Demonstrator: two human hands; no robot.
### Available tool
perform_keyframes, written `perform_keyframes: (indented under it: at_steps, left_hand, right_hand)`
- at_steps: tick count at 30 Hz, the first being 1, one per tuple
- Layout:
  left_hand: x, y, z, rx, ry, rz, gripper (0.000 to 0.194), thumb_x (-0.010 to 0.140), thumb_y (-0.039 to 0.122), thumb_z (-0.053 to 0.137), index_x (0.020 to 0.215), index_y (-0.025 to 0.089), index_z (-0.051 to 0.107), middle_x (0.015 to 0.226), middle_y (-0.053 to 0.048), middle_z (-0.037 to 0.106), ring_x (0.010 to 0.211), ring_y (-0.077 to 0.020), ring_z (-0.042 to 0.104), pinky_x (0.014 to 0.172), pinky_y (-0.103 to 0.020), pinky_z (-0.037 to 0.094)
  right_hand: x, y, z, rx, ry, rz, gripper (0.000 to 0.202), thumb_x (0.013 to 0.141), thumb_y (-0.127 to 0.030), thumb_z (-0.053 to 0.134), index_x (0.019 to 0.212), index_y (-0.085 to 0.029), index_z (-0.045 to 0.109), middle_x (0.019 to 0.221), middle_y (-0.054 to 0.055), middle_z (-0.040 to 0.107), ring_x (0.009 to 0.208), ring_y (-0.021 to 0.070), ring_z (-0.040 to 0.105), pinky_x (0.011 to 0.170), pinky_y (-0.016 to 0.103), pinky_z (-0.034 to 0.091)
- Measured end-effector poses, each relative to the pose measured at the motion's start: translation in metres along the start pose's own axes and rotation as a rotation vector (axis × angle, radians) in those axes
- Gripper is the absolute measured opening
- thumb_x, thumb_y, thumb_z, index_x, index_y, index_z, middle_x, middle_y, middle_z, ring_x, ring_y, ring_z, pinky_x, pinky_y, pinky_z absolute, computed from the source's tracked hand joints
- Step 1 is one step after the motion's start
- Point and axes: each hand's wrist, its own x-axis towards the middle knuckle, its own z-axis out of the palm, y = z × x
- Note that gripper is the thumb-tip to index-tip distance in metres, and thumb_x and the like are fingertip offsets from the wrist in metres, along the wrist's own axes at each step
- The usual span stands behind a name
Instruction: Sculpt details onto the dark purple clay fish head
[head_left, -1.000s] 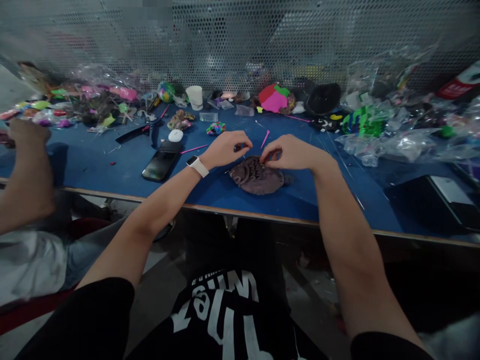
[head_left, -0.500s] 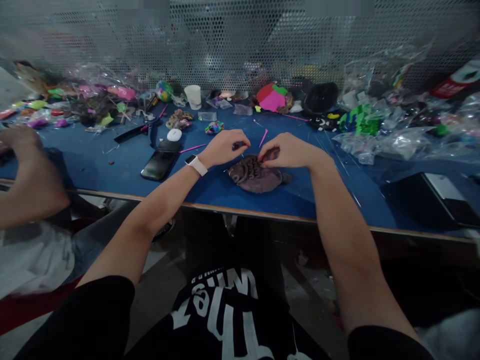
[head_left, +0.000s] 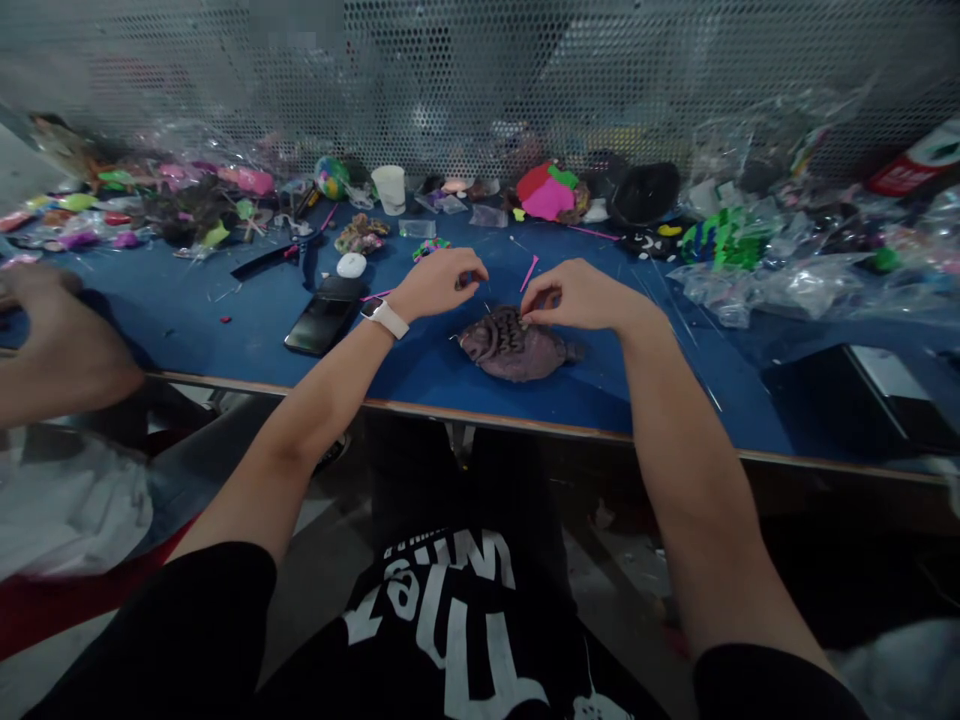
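Observation:
A fish-shaped figure (head_left: 525, 352) in dull purple-brown, apparently modelling clay, lies on the blue table with its head to the left. Wavy strips run in rows across its front half. My right hand (head_left: 581, 295) is closed in a pinch at the figure's upper edge; what is between the fingertips is hidden. Beyond the head, my left hand (head_left: 439, 284) hovers off the figure with thumb and forefinger pinched together, and anything in them is too small to name. A thin pale sliver stands near the figure's top left.
Left of my arm are a phone (head_left: 324, 318) and a white rounded case (head_left: 351, 265). A pink tool (head_left: 529, 273) lies beyond my hands. Behind are a paper cup (head_left: 390, 190), coloured clay pieces and plastic bags (head_left: 780, 290). Another person's arm (head_left: 67, 345) reaches in at left.
My left hand has drawn back up and left from the figure. My right hand stays at its upper edge, shifted slightly. The other person's arm at left has moved a little.

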Motion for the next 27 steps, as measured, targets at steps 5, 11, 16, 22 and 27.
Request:
perform_keyframes:
  at_steps: [5,11,16,22,27]
  left_hand:
    - [-0.003,-0.020,-0.006,0.045,-0.074,-0.002,0.034,0.095,0.016,0.065,0.124,0.019,0.083,0.127,-0.012,0.080,0.111,-0.0277,0.075,0.107,-0.045,0.060]
    - [-0.004,-0.038,0.000,0.104,-0.133,-0.050,0.029,0.101,0.023,0.067,0.125,0.019,0.083,0.134,-0.017,0.076,0.131,-0.0379,0.069,0.124,-0.060,0.053]
    - [-0.004,-0.039,0.003,0.058,-0.126,-0.116,0.023,0.105,0.024,0.068,0.121,0.022,0.084,0.129,-0.015,0.075,0.124,-0.0347,0.071,0.121,-0.060,0.056]
    - [0.003,-0.016,0.007,-0.324,0.038,-0.066,0.024,0.109,0.026,0.070,0.129,0.020,0.082,0.127,-0.012,0.080,0.113,-0.0260,0.077,0.106,-0.047,0.066]
    - [0.005,0.006,0.011,-0.693,0.014,-0.043,0.038,0.108,0.048,0.080,0.130,0.017,0.080,0.115,-0.013,0.084,0.097,-0.0212,0.081,0.093,-0.040,0.070]
  right_hand:
    - [0.000,0.001,0.001,-0.031,0.112,-0.012,0.012,0.089,-0.037,0.086,0.087,-0.026,0.089,0.081,0.005,0.085,0.077,0.0264,0.079,0.077,0.042,0.060]
    - [0.005,0.000,0.009,-0.086,0.261,-0.012,0.008,0.090,-0.033,0.084,0.086,-0.026,0.087,0.082,0.006,0.083,0.079,0.0286,0.078,0.080,0.046,0.060]
    - [0.010,-0.006,0.019,-0.093,0.377,-0.026,0.013,0.098,-0.039,0.082,0.096,-0.028,0.087,0.100,0.009,0.084,0.085,0.0302,0.077,0.088,0.053,0.063]
    - [0.015,-0.004,0.026,-0.071,0.452,-0.112,0.029,0.099,-0.053,0.085,0.120,-0.032,0.087,0.128,0.011,0.081,0.096,0.0342,0.079,0.092,0.059,0.066]
    - [0.018,-0.003,0.029,-0.105,0.465,-0.139,0.028,0.103,-0.055,0.080,0.115,-0.030,0.087,0.117,0.010,0.084,0.087,0.0298,0.077,0.086,0.052,0.066]
